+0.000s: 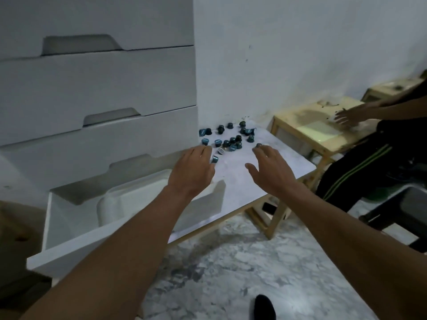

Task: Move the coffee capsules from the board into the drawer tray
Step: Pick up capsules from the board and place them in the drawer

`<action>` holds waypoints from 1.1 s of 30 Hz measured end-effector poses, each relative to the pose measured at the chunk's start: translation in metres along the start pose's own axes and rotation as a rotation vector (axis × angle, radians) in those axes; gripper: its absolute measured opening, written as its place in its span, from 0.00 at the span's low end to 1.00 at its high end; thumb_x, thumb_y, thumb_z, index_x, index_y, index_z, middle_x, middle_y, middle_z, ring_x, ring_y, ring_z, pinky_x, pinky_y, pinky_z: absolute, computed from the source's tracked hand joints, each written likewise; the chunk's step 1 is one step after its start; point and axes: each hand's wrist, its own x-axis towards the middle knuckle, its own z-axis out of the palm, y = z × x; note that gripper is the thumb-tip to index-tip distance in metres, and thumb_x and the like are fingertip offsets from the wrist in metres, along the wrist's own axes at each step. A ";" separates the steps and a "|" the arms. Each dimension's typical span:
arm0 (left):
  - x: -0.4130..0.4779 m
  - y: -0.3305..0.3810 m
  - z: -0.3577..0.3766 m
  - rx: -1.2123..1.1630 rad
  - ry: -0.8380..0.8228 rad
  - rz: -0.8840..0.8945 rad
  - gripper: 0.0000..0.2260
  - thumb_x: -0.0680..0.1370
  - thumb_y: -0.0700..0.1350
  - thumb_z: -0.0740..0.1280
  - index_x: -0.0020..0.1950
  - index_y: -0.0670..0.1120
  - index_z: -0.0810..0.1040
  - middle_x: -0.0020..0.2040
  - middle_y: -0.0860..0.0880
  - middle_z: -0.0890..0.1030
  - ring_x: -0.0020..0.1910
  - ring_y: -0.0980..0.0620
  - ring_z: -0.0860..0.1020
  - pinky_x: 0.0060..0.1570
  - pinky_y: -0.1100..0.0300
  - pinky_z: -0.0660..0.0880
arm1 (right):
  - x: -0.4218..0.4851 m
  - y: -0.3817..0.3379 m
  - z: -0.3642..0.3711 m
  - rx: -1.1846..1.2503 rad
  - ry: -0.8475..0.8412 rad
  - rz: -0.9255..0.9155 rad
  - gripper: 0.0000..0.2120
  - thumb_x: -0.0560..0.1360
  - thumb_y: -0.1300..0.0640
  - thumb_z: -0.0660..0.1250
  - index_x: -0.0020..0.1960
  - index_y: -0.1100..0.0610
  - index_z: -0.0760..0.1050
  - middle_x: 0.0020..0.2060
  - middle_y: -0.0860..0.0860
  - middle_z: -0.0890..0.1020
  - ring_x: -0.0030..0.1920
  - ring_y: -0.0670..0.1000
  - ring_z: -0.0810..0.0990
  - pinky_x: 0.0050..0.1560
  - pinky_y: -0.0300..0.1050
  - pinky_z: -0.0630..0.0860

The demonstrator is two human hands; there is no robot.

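Several dark teal coffee capsules (228, 137) lie scattered at the far end of a white board (242, 181), close to the wall. My left hand (191, 168) reaches over the board's left edge. One capsule (215, 159) sits between its forefinger and thumb, and they seem to pinch it. My right hand (270, 168) hovers over the board with its fingers spread, and the fingertips touch a lone capsule (259, 145). The bottom drawer (69, 245) is pulled out at the lower left, with a white tray (124, 199) inside it.
A white drawer chest (97, 88) rises at the left, beside the wall. The board rests on a wooden stool (275, 218). Another person's hand (346, 117) works over a second wooden table (307, 130) at the right. A dark shoe (264, 307) stands on the marble floor.
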 end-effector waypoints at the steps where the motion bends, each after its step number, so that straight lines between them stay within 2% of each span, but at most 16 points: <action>1: 0.010 0.009 0.006 -0.006 -0.001 0.016 0.18 0.76 0.43 0.65 0.63 0.38 0.73 0.59 0.40 0.78 0.56 0.41 0.76 0.57 0.51 0.72 | 0.001 0.013 -0.001 0.003 -0.003 0.015 0.23 0.78 0.48 0.61 0.68 0.60 0.66 0.67 0.59 0.70 0.67 0.60 0.68 0.62 0.54 0.71; 5: 0.053 0.046 0.042 -0.037 0.003 0.043 0.15 0.76 0.44 0.64 0.60 0.39 0.74 0.55 0.42 0.78 0.54 0.43 0.76 0.52 0.53 0.73 | 0.013 0.072 0.000 0.031 -0.020 0.048 0.22 0.78 0.48 0.61 0.67 0.59 0.67 0.65 0.57 0.72 0.65 0.59 0.69 0.60 0.52 0.71; 13: 0.135 0.124 0.130 0.043 -0.018 0.007 0.16 0.69 0.44 0.73 0.54 0.39 0.78 0.47 0.42 0.82 0.46 0.44 0.81 0.44 0.54 0.79 | 0.070 0.197 0.011 0.058 -0.072 -0.020 0.21 0.78 0.49 0.61 0.67 0.58 0.67 0.66 0.55 0.71 0.66 0.56 0.68 0.62 0.50 0.69; 17: 0.168 0.142 0.162 0.039 -0.015 -0.040 0.17 0.70 0.44 0.73 0.55 0.38 0.78 0.49 0.41 0.82 0.48 0.43 0.81 0.45 0.54 0.79 | 0.100 0.242 0.018 0.061 -0.117 -0.084 0.20 0.79 0.48 0.60 0.66 0.58 0.68 0.66 0.55 0.72 0.66 0.56 0.69 0.62 0.49 0.68; 20: 0.182 0.147 0.183 0.030 -0.028 -0.066 0.17 0.71 0.44 0.72 0.56 0.38 0.78 0.50 0.41 0.82 0.48 0.43 0.80 0.46 0.54 0.78 | 0.118 0.265 0.029 0.073 -0.158 -0.129 0.20 0.79 0.48 0.59 0.66 0.57 0.68 0.67 0.54 0.71 0.66 0.55 0.69 0.63 0.49 0.68; 26: 0.201 0.136 0.229 0.016 -0.088 -0.151 0.16 0.70 0.45 0.73 0.54 0.40 0.79 0.49 0.42 0.82 0.46 0.43 0.81 0.39 0.55 0.79 | 0.154 0.284 0.067 0.140 -0.236 -0.156 0.21 0.79 0.49 0.61 0.68 0.57 0.68 0.68 0.54 0.71 0.67 0.55 0.69 0.65 0.48 0.68; 33: 0.239 0.117 0.306 -0.088 -0.201 -0.214 0.15 0.68 0.44 0.75 0.52 0.40 0.79 0.45 0.43 0.81 0.41 0.45 0.80 0.34 0.56 0.79 | 0.206 0.299 0.122 0.216 -0.354 -0.116 0.18 0.78 0.53 0.63 0.67 0.57 0.70 0.66 0.54 0.73 0.64 0.56 0.71 0.65 0.48 0.68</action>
